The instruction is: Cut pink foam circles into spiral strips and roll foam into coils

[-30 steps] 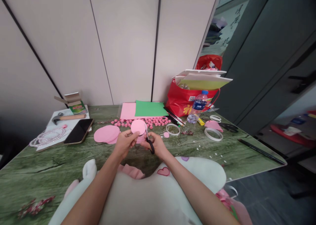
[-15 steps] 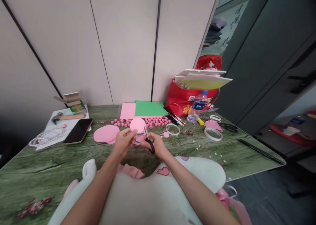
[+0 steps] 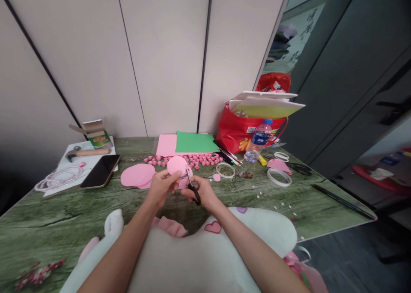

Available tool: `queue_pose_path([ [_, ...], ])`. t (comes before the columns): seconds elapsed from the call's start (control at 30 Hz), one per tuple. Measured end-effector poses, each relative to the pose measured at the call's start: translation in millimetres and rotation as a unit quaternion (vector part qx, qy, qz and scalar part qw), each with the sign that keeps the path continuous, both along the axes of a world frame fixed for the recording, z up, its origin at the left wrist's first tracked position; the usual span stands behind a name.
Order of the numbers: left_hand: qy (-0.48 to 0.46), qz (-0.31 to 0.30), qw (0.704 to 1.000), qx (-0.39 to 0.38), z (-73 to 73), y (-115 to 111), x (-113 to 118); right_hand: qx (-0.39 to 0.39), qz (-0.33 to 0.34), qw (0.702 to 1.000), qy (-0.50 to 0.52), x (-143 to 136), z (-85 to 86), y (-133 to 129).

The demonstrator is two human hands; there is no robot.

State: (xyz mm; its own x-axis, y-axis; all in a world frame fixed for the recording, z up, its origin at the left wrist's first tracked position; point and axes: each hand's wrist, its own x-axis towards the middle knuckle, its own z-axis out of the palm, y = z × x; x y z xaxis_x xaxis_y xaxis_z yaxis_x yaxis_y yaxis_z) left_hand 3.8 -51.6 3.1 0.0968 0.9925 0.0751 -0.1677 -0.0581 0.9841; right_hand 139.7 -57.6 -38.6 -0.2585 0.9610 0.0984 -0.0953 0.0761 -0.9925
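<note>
My left hand (image 3: 164, 185) pinches a round piece of pink paper (image 3: 176, 165) by its lower edge, above the table. In my right hand (image 3: 201, 190) is a pair of scissors (image 3: 194, 192) with black handles, its blades pointing up against the paper's right side. Part of the pink paper hangs below the blades, partly hidden by my fingers. To the left of my left hand lies a stack of pink paper circles (image 3: 136, 174). Just behind the held paper, many small pink beads (image 3: 205, 159) are spread in a band.
Green paper (image 3: 195, 142) lies over pink sheets at the back. A red bag (image 3: 234, 132) and a water bottle (image 3: 258, 143) stand back right, with tape rolls (image 3: 278, 177) in front. At left are a phone (image 3: 100, 171), a hammer (image 3: 90, 153) and bead strings (image 3: 61, 178).
The scissors and the pink paper have turned slightly in my hands, and the blades lean more to the left. The view has shifted a little.
</note>
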Motion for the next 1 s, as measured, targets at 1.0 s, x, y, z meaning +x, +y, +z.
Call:
queue_pose_path([
  [1.0,0.063,0.006,0.998,-0.007,1.2,2,3,0.012,0.007,0.999,0.052,3,11.3,2],
])
